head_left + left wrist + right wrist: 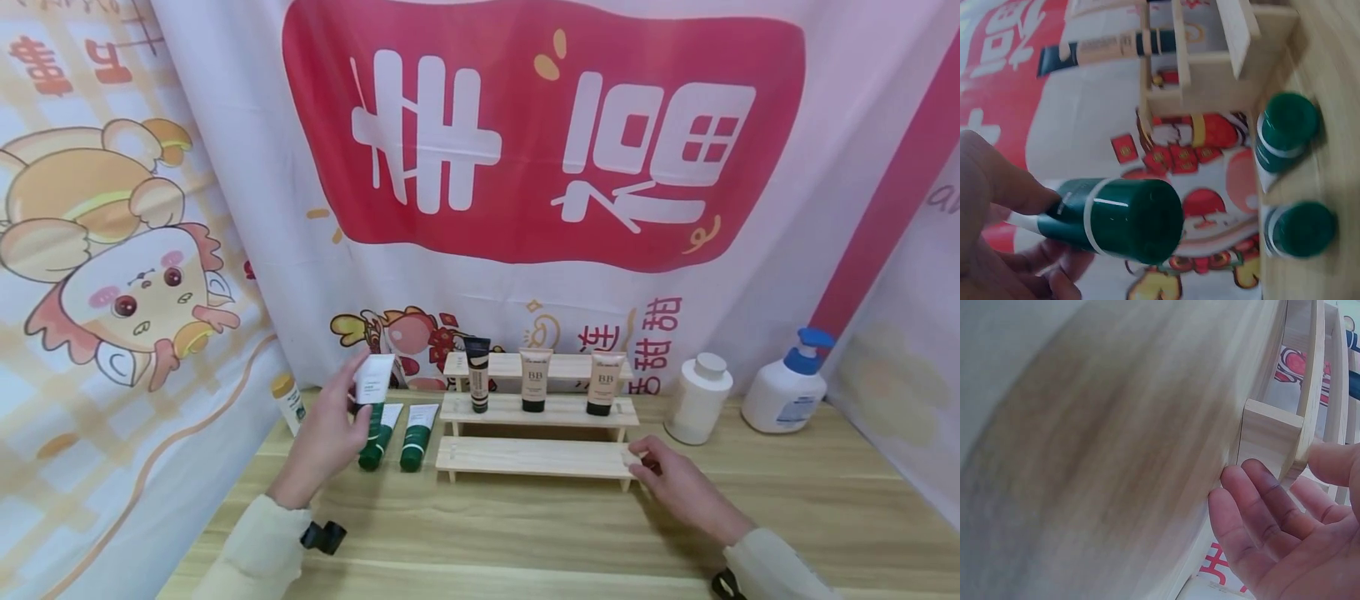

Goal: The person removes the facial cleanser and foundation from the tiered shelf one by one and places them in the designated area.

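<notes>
My left hand [328,433] holds a white-and-green tube [373,379] raised above the table, thumb on one side and fingers on the other. In the left wrist view its green cap [1147,219] faces away from the palm. Two similar tubes, one at the left [387,435] and one at the right [418,437], stand on their caps below it. To their right is a tiered wooden rack [532,458]. At the rack's right end my right hand [678,485] grips the lowest step, its thumb [1332,464] on the edge and fingers beside the leg.
On the rack's middle step stand a black-capped tube [477,375] and two beige BB tubes, one in the middle [535,380] and one at the right [603,383]. A white bottle [699,398] and a blue-topped pump bottle [789,385] stand right; a yellow-capped bottle [288,403] stands left. Printed cloth hangs behind.
</notes>
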`<move>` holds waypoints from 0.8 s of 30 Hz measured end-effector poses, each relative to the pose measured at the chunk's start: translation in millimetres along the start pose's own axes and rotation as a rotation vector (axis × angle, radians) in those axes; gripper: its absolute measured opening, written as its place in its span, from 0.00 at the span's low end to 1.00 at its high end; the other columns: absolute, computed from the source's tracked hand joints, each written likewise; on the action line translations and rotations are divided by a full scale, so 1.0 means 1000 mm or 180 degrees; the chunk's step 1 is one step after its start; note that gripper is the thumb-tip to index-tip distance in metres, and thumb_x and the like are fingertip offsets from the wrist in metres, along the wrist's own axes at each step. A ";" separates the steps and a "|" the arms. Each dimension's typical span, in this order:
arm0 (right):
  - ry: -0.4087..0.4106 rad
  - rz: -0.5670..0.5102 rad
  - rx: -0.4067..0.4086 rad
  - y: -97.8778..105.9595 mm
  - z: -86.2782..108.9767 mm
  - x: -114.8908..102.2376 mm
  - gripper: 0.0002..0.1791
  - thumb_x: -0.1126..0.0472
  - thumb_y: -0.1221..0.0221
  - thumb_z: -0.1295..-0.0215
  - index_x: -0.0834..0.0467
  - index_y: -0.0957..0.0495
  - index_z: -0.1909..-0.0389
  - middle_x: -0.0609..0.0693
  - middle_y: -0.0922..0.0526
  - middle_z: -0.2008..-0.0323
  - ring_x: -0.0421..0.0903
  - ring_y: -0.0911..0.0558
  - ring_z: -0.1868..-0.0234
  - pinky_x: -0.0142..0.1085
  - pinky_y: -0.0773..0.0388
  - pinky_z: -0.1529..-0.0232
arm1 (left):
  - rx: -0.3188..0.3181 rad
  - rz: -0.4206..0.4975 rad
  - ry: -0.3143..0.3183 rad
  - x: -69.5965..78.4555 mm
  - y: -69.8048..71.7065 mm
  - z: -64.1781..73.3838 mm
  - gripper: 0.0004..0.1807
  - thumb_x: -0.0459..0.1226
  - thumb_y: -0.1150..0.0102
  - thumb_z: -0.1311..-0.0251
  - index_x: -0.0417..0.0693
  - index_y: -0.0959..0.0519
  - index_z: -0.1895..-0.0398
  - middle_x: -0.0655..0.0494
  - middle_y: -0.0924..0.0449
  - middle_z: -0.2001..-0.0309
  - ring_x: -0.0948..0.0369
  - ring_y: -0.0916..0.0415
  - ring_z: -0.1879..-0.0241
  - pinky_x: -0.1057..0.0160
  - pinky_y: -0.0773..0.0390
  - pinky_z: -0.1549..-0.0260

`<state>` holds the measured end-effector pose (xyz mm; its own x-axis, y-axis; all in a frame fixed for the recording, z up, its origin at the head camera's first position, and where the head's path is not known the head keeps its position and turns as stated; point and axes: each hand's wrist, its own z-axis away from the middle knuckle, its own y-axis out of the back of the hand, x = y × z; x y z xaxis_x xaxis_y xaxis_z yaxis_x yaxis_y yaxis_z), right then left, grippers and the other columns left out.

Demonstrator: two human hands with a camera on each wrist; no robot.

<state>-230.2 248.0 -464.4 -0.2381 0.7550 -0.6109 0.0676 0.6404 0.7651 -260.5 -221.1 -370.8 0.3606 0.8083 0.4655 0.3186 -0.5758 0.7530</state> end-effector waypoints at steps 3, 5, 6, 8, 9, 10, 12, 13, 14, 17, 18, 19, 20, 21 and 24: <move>-0.0012 0.0019 -0.0001 0.000 0.001 0.001 0.11 0.66 0.40 0.37 0.62 0.27 0.55 0.47 0.25 0.74 0.42 0.26 0.72 0.34 0.26 0.72 | -0.0204 -0.0155 0.0317 -0.020 -0.001 -0.002 0.43 0.29 0.44 0.42 0.56 0.51 0.26 0.39 0.30 0.47 0.49 0.29 0.59 0.51 0.25 0.67; -0.0029 0.0010 -0.0016 0.000 0.001 0.001 0.11 0.66 0.41 0.37 0.62 0.27 0.54 0.47 0.25 0.74 0.41 0.26 0.72 0.34 0.27 0.73 | -0.0374 -0.0207 0.0487 -0.032 -0.003 -0.003 0.43 0.28 0.46 0.44 0.51 0.51 0.26 0.34 0.32 0.44 0.47 0.28 0.60 0.51 0.26 0.69; -0.0038 0.0006 -0.0022 0.000 0.002 0.001 0.12 0.66 0.41 0.37 0.62 0.27 0.54 0.47 0.25 0.74 0.41 0.26 0.72 0.34 0.27 0.73 | -0.0476 -0.0234 0.0574 -0.037 -0.004 -0.004 0.43 0.27 0.46 0.45 0.49 0.51 0.26 0.33 0.32 0.44 0.47 0.28 0.60 0.52 0.27 0.70; -0.0054 -0.0008 -0.0028 0.000 0.002 0.002 0.12 0.65 0.41 0.37 0.62 0.27 0.54 0.47 0.26 0.74 0.41 0.27 0.73 0.33 0.27 0.74 | -0.0697 -0.0273 0.0751 -0.047 -0.007 -0.005 0.44 0.25 0.46 0.48 0.47 0.51 0.26 0.32 0.32 0.43 0.48 0.28 0.61 0.54 0.28 0.71; -0.0052 -0.0016 -0.0035 0.000 0.002 0.002 0.12 0.65 0.41 0.37 0.62 0.27 0.54 0.47 0.26 0.74 0.41 0.27 0.73 0.33 0.27 0.74 | -0.0811 -0.0281 0.0835 -0.052 -0.009 -0.006 0.45 0.24 0.46 0.49 0.46 0.51 0.27 0.32 0.33 0.43 0.48 0.28 0.63 0.55 0.28 0.72; -0.0055 -0.0020 -0.0036 0.001 0.001 0.002 0.12 0.65 0.41 0.37 0.62 0.27 0.54 0.47 0.26 0.74 0.41 0.27 0.73 0.33 0.27 0.74 | -0.0922 -0.0295 0.0931 -0.056 -0.012 -0.006 0.45 0.24 0.46 0.50 0.45 0.51 0.27 0.32 0.34 0.42 0.48 0.28 0.61 0.54 0.28 0.71; -0.0054 -0.0010 -0.0039 0.000 0.001 0.002 0.12 0.65 0.41 0.36 0.62 0.27 0.54 0.47 0.26 0.74 0.41 0.27 0.73 0.33 0.27 0.74 | -0.1071 -0.0354 0.1054 -0.065 -0.017 -0.007 0.46 0.24 0.44 0.51 0.43 0.51 0.27 0.32 0.35 0.40 0.46 0.29 0.56 0.49 0.27 0.65; -0.0056 -0.0007 -0.0041 0.000 0.001 0.002 0.12 0.65 0.41 0.36 0.62 0.27 0.54 0.47 0.26 0.74 0.41 0.27 0.73 0.33 0.27 0.74 | -0.1127 -0.0364 0.1104 -0.070 -0.019 -0.008 0.46 0.23 0.44 0.52 0.43 0.50 0.27 0.32 0.36 0.39 0.45 0.30 0.54 0.46 0.27 0.62; -0.0054 -0.0007 -0.0045 0.000 0.000 0.002 0.11 0.65 0.41 0.36 0.62 0.27 0.54 0.47 0.26 0.74 0.41 0.27 0.73 0.33 0.27 0.74 | -0.1167 -0.0381 0.1147 -0.074 -0.022 -0.009 0.46 0.24 0.44 0.51 0.43 0.50 0.27 0.32 0.37 0.39 0.44 0.30 0.53 0.44 0.28 0.59; -0.0065 -0.0009 -0.0064 0.000 0.000 0.001 0.12 0.65 0.42 0.36 0.62 0.27 0.53 0.46 0.26 0.74 0.41 0.27 0.73 0.33 0.27 0.75 | -0.1216 -0.0436 0.1172 -0.088 -0.027 -0.012 0.44 0.24 0.44 0.51 0.41 0.49 0.28 0.30 0.37 0.39 0.41 0.32 0.49 0.39 0.32 0.54; -0.0067 -0.0020 -0.0066 0.000 0.000 0.001 0.12 0.65 0.42 0.36 0.62 0.27 0.53 0.46 0.26 0.74 0.41 0.27 0.73 0.33 0.27 0.75 | -0.1238 -0.0435 0.1210 -0.092 -0.029 -0.014 0.44 0.24 0.45 0.51 0.41 0.48 0.28 0.30 0.37 0.39 0.41 0.31 0.50 0.39 0.31 0.54; -0.0069 -0.0029 -0.0069 0.000 0.000 0.001 0.12 0.65 0.42 0.36 0.62 0.27 0.53 0.46 0.26 0.74 0.41 0.27 0.73 0.33 0.27 0.75 | -0.1261 -0.0441 0.1238 -0.095 -0.030 -0.016 0.43 0.24 0.46 0.50 0.41 0.48 0.28 0.30 0.37 0.39 0.41 0.31 0.51 0.40 0.31 0.55; -0.0075 -0.0045 -0.0070 0.000 0.000 0.001 0.12 0.65 0.42 0.36 0.62 0.27 0.53 0.46 0.26 0.74 0.41 0.27 0.73 0.33 0.27 0.75 | -0.1286 -0.0442 0.1272 -0.099 -0.031 -0.017 0.41 0.24 0.46 0.49 0.40 0.48 0.28 0.29 0.37 0.40 0.41 0.31 0.51 0.40 0.31 0.55; -0.0069 -0.0057 -0.0073 0.000 0.000 0.001 0.12 0.65 0.42 0.36 0.62 0.28 0.53 0.46 0.26 0.74 0.41 0.27 0.74 0.33 0.28 0.75 | -0.1314 -0.0453 0.1308 -0.102 -0.032 -0.019 0.40 0.24 0.47 0.48 0.40 0.47 0.29 0.29 0.36 0.40 0.42 0.31 0.52 0.42 0.30 0.56; -0.0053 -0.0082 -0.0074 0.001 0.000 0.001 0.11 0.66 0.42 0.35 0.62 0.28 0.53 0.47 0.26 0.74 0.41 0.27 0.74 0.33 0.28 0.75 | -0.1375 -0.0471 0.1432 -0.110 -0.035 -0.023 0.34 0.25 0.50 0.44 0.40 0.43 0.31 0.30 0.34 0.42 0.45 0.31 0.56 0.46 0.29 0.60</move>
<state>-230.5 249.4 -464.2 -0.2232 0.7407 -0.6337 0.0391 0.6564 0.7534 -331.2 -286.8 -438.0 -0.0931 0.9022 0.4212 -0.0790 -0.4284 0.9001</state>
